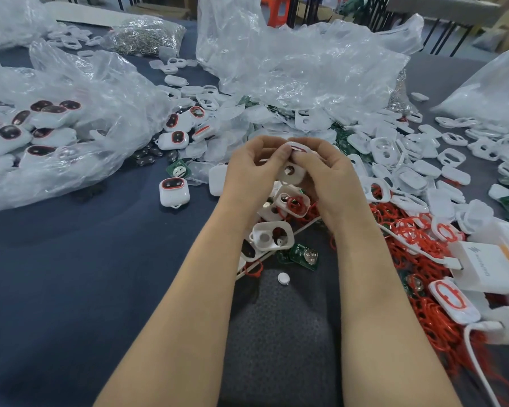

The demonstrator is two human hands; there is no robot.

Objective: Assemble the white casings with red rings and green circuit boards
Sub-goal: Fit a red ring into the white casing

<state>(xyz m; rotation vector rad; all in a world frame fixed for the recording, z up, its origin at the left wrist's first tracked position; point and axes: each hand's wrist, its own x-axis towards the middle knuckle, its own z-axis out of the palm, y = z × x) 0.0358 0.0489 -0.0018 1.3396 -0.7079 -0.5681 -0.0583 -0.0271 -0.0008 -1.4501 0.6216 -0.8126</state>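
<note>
Fingers (pixel 263 145): curled on both hands, pinched round one small white plastic casing (pixel 299 148) with a red ring seated in its face.
Left hand (pixel 251 171): the casing's left end is gripped by thumb and fingertips.
Right hand (pixel 328 177): the casing's right end is gripped. A second white shell with a round hole (pixel 291 171) is seen just below; whether it is held cannot be told.
Held casing: raised above the middle of the dark blue cloth-covered table (pixel 71 259).
Loose white casing halves (pixel 394 160): heaped behind the hands and toward the table's right edge.
Red rubber rings (pixel 417 239): piled along the right edge, toward the near corner.
Green circuit board (pixel 304 256): laid between the forearms, close to the near edge.
Finished white casing with dark buttons (pixel 174 191): set alone, left of the left hand.
Crumpled clear plastic bags (pixel 291 63): spread along the far and left edges.
</note>
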